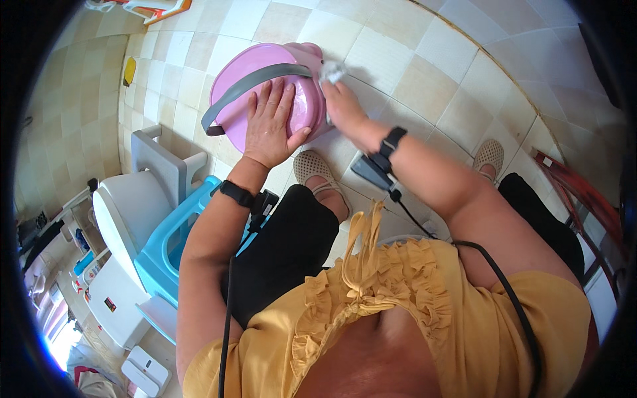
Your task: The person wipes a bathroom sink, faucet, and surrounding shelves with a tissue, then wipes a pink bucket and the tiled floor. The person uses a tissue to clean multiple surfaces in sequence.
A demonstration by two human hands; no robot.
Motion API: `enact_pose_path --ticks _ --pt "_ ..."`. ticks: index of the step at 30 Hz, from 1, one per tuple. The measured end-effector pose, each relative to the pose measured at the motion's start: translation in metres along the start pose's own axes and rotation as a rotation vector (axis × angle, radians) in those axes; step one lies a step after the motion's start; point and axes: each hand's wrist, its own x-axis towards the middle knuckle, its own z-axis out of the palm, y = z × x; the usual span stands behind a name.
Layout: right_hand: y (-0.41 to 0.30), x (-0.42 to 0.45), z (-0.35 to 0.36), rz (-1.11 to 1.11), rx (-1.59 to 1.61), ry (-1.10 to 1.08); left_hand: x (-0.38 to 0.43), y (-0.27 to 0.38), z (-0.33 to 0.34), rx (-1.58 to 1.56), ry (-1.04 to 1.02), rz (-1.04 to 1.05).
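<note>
On the tiled floor before me sits a pink lidded plastic bucket [234, 77] with a grey carrying handle [249, 82] arched over its lid. My left hand [271, 119] lies flat on the lid, below the handle, fingers spread and holding nothing. At the bucket's right side my right hand [346, 109], slightly blurred, grips a crumpled whitish cloth or wipe [332, 72]. Part of the cloth shows above the fingers; the rest is hidden by the hand. Both wrists carry black straps with small cabled devices.
Left of me are a grey-topped stool [161, 161], a white toilet [132, 199] and a blue plastic stool [164, 244]. A white box-like device [146, 370] lies at lower left. A dark red frame [580, 191] stands at right. My sandalled feet flank the floor near the bucket.
</note>
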Motion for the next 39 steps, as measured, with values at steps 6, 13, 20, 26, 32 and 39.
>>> enact_pose_path --ticks 6,13,20,26,32,39 --pt "0.003 0.080 -0.001 0.491 0.201 -0.167 0.003 -0.003 -0.005 -0.033 0.052 0.044" --pt "0.060 -0.009 0.001 0.487 0.177 0.155 0.003 -0.013 -0.020 -0.091 -0.043 0.309" --pt "-0.011 -0.048 -0.043 0.210 0.495 0.161 0.006 0.014 -0.006 -0.062 0.048 0.144" --pt "-0.044 -0.036 -0.012 -0.213 0.091 0.222 0.009 0.014 -0.009 -0.032 0.031 0.163" --pt "0.008 -0.025 -0.015 0.319 0.171 0.028 0.011 0.015 -0.011 -0.044 -0.013 0.162" --pt "-0.025 0.022 -0.038 -0.384 -0.230 0.058 0.010 0.014 -0.012 -0.038 -0.050 0.176"
